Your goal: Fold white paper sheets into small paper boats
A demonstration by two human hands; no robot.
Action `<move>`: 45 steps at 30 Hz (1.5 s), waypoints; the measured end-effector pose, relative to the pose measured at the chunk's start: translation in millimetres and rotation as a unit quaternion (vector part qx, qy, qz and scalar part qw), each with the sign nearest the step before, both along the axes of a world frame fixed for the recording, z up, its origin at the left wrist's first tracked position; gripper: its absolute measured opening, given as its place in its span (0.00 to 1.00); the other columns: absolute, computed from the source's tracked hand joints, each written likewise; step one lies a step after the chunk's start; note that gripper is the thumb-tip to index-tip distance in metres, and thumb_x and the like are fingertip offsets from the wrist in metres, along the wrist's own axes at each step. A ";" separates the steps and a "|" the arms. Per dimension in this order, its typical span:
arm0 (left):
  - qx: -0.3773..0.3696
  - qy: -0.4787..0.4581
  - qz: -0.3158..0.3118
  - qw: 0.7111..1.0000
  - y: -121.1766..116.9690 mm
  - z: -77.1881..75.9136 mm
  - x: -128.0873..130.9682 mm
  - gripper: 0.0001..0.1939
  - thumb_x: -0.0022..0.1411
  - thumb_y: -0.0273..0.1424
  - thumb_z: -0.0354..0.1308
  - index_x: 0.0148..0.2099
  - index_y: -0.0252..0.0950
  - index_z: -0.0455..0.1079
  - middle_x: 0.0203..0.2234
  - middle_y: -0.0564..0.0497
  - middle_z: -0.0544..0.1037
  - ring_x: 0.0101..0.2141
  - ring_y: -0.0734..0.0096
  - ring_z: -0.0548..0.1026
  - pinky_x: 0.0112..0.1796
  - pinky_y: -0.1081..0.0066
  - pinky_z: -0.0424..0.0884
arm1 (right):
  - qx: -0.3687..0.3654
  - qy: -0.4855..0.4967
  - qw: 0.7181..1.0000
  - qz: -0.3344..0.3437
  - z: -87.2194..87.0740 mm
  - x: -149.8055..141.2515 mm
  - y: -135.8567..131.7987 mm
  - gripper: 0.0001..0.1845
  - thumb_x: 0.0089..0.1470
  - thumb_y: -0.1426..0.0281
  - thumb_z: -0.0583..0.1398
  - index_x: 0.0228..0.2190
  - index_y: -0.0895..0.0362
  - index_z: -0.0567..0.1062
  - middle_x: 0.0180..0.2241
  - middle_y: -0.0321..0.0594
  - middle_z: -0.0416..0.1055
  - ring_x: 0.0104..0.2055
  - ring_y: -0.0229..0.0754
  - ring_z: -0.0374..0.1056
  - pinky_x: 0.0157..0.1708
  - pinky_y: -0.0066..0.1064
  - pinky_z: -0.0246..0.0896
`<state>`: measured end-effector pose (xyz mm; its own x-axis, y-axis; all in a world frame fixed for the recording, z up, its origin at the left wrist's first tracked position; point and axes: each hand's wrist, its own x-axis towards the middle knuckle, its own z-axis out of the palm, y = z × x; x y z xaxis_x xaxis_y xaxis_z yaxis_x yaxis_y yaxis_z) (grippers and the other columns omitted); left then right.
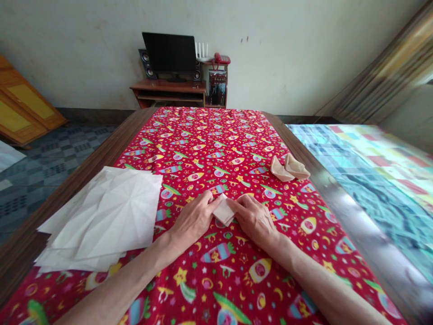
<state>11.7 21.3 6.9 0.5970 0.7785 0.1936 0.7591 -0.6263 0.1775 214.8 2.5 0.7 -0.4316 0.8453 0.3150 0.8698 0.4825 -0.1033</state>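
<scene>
A small square of folded white paper lies between my two hands on the red patterned cloth. On its left edge, my left hand is closed, thumb and index finger at the paper. From the other side my right hand presses its fingers to the upper right edge, the rest curled in. Several layers show at the paper's lower edge. Farther off to the right sit two folded paper pieces, cream-coloured and boat-like. Left of my left arm is a stack of creased white paper sheets.
The cloth covers a table with a dark wooden edge. Beyond its far end stand a desk with a monitor, speakers and a red telephone. A bed with a checked cover is at the right, a yellow cabinet at the left.
</scene>
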 end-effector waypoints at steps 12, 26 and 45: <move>0.002 0.069 -0.045 0.997 10.2 11.4 5.0 0.24 0.63 0.26 0.48 0.61 0.35 0.58 0.41 0.44 0.68 0.40 0.59 0.69 0.40 0.60 0.69 | -0.025 -0.004 1.000 0.005 5.4 2.3 2.3 0.14 0.59 0.74 0.54 0.42 0.52 0.75 0.31 0.38 0.68 0.30 0.36 0.61 0.22 0.26 0.44; 0.042 0.067 -0.062 0.995 -10.2 8.3 -16.7 0.13 0.68 0.29 0.46 0.52 0.38 0.66 0.41 0.47 0.69 0.41 0.62 0.68 0.43 0.60 0.69 | -0.043 0.007 0.997 0.062 1.4 18.8 2.5 0.15 0.61 0.72 0.52 0.47 0.54 0.72 0.33 0.40 0.64 0.32 0.36 0.59 0.26 0.25 0.50; -0.015 0.019 -0.131 0.991 -21.6 0.5 -14.8 0.26 0.68 0.29 0.44 0.66 0.39 0.48 0.64 0.48 0.55 0.65 0.63 0.47 0.62 0.50 0.43 | 0.001 -0.037 0.994 0.101 8.5 21.8 -2.8 0.14 0.60 0.75 0.53 0.47 0.55 0.70 0.37 0.42 0.65 0.37 0.40 0.59 0.30 0.29 0.55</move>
